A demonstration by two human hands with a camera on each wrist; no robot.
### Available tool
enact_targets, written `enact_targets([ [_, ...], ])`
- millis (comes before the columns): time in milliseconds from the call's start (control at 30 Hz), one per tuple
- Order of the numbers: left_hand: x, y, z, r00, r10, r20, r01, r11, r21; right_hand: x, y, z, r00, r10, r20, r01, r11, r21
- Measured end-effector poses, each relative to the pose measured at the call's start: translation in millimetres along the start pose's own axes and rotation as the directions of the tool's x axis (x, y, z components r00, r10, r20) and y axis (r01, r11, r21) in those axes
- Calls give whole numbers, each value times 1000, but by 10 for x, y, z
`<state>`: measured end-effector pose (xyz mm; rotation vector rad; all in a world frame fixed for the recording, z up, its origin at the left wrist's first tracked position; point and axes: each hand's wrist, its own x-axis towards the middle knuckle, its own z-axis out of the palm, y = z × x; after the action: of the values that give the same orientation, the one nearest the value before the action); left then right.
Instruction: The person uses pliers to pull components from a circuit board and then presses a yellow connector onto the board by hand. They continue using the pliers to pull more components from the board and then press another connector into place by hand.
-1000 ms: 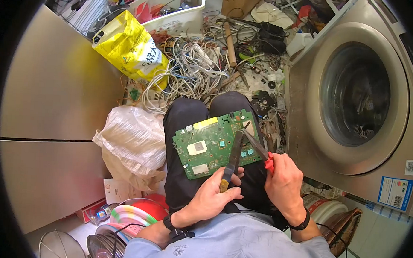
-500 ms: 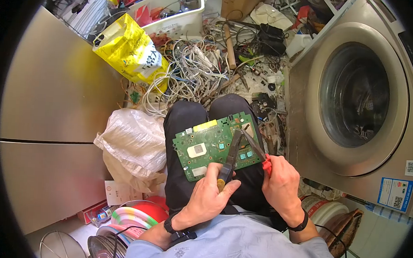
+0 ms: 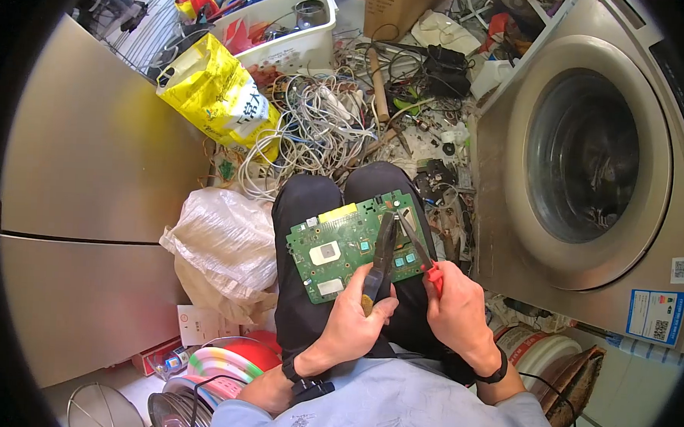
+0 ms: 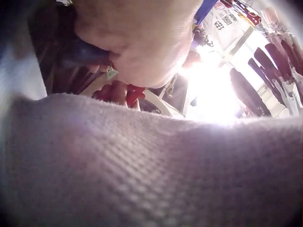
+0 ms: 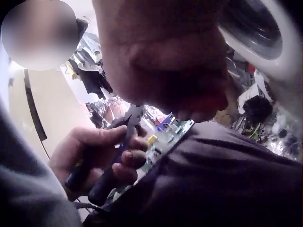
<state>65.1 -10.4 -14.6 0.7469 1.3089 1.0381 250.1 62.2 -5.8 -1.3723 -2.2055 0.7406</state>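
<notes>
Cardboard, pale with small red print too fine to read, lies low at the left. Just right and farther up, a yellow bag bears large dark Chinese characters, apparently 常大, on a white patch. A green circuit board rests across the person's knees, its white label illegible. The left hand wraps round dark-handled pliers angled over the board. Red-handled pliers, gripped by the right hand, reach the same spot; whether the tips touch, I cannot tell. Rightmost, the washing machine carries a blue-bordered label with a QR code, its lines unreadable, below a smaller QR sticker.
</notes>
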Motion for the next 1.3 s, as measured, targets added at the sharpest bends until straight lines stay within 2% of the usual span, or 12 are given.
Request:
enact_targets([
  [167, 16, -52, -24, 997, 30, 65, -20, 988, -150, 7, 8, 16, 998, 26, 53, -29, 997, 71],
  [233, 19, 6, -17, 991, 32, 129, 2, 965, -261, 16, 2, -1, 982, 111, 153, -134, 980, 150],
  [533, 31, -61, -90, 968, -12, 250, 108, 921, -374, 9, 135, 17, 919, 171, 355, -321, 846, 425],
  [567, 26, -63, -90, 969, -12, 248, 108, 921, -375, 22, 121, 0, 919, 170, 357, -322, 846, 425],
  [633, 21, -67, -84, 965, -37, 259, 145, 899, -413, 57, 88, -57, 852, 233, 469, -454, 775, 440],
  [733, 23, -79, -99, 958, -37, 283, 163, 886, -434, 69, 120, -79, 817, 225, 531, -493, 751, 439],
  [833, 7, -36, -133, 944, -84, 321, 236, 849, -474, 94, 76, -115, 802, 213, 558, -525, 697, 488],
  [967, -11, 23, -166, 923, -139, 360, 321, 794, -517, 78, 105, -92, 815, 210, 541, -500, 728, 470],
  [1067, -21, 60, -193, 891, -125, 436, 392, 696, -601, 88, 150, -87, 783, 201, 589, -545, 678, 493],
  [1133, -23, 66, -214, 865, -110, 490, 438, 644, -627, 106, 181, -90, 730, 157, 665, -619, 563, 548],
  [1267, -27, 50, -209, 873, -95, 478, 414, 662, -625, 105, 188, -89, 727, 158, 668, -622, 563, 544],
  [1300, -27, 38, -196, 895, -95, 435, 368, 708, -602, 88, 197, -91, 737, 170, 654, -600, 610, 518],
])
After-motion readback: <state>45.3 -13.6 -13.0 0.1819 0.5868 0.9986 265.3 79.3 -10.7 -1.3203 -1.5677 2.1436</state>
